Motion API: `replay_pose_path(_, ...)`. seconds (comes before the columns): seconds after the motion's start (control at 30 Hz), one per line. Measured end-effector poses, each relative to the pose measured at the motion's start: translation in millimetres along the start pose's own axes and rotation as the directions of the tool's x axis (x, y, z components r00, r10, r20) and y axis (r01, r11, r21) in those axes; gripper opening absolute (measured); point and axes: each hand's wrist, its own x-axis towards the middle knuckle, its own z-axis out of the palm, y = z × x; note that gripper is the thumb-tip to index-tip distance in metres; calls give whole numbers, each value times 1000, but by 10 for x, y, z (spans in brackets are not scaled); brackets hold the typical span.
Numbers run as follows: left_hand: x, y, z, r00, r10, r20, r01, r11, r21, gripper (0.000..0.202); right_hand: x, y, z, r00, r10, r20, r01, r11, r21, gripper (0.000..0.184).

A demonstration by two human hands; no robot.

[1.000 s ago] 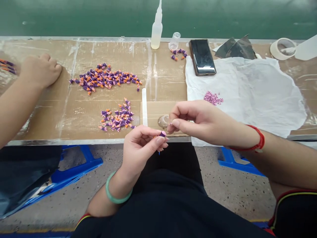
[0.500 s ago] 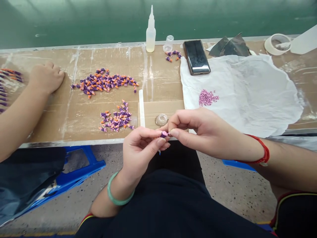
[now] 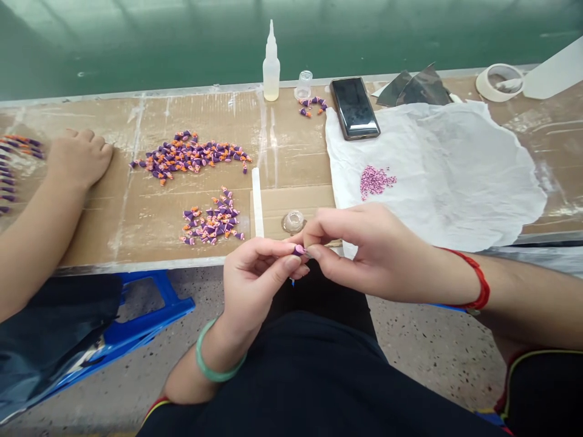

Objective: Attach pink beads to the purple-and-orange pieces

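Note:
My left hand [image 3: 257, 273] pinches a small purple and pink figurine [image 3: 299, 250] between thumb and fingers, just past the table's near edge. From the right, my right hand [image 3: 371, 252] meets it, thumb and forefinger bent together at the figurine's pink end. Whatever those right fingertips grip is too small and covered to make out. Just beyond my hands is a small clear dish [image 3: 294, 221]. A loose group of purple, pink and orange figurines [image 3: 214, 221] lies left of it. Tiny pink pieces [image 3: 376, 181] are heaped on a white cloth [image 3: 455, 164] to the right.
A larger figurine pile [image 3: 186, 158] lies farther back, near another person's hand [image 3: 82, 155]. Along the back are a dropper bottle [image 3: 271, 76], a clear cup [image 3: 303, 85], a phone [image 3: 354, 108] and a tape roll [image 3: 498, 82]. A white strip [image 3: 257, 203] lies left of the dish.
The view has shifted slightly. My right thumb and forefinger have moved in closer against the figurine's pink end. My left hand keeps its pinch.

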Motion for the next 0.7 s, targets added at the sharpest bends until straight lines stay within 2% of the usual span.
replay_pose_path(0.17, 20, 11, 12, 1000, -24, 12, 25, 999, -35, 16, -16, 2, 40, 996, -68, -54, 65, 997, -49, 17)
replay_pose_path(0.37, 18, -1, -3, 999, -51, -1, 51, 999, 5, 21, -37, 18, 61, 983, -160, -88, 147, 979, -144, 18)
replay_pose_path(0.53, -3, -46, 27, 999, -41, 26, 42, 998, -44, 15, -52, 63, 133, 979, -166, -119, 143, 973, -180, 18)
replay_pose_path(0.6, 13, -25, -18, 999, -33, 43, 31, 999, 31, 19, -61, 95, 149, 980, -165, -114, 144, 975, -166, 17)
replay_pose_path(0.7, 95, 77, -257, 998, 34, 46, -46, 948, 314, 17, -105, 162, 107, 982, -147, -121, 126, 978, -165, 11)
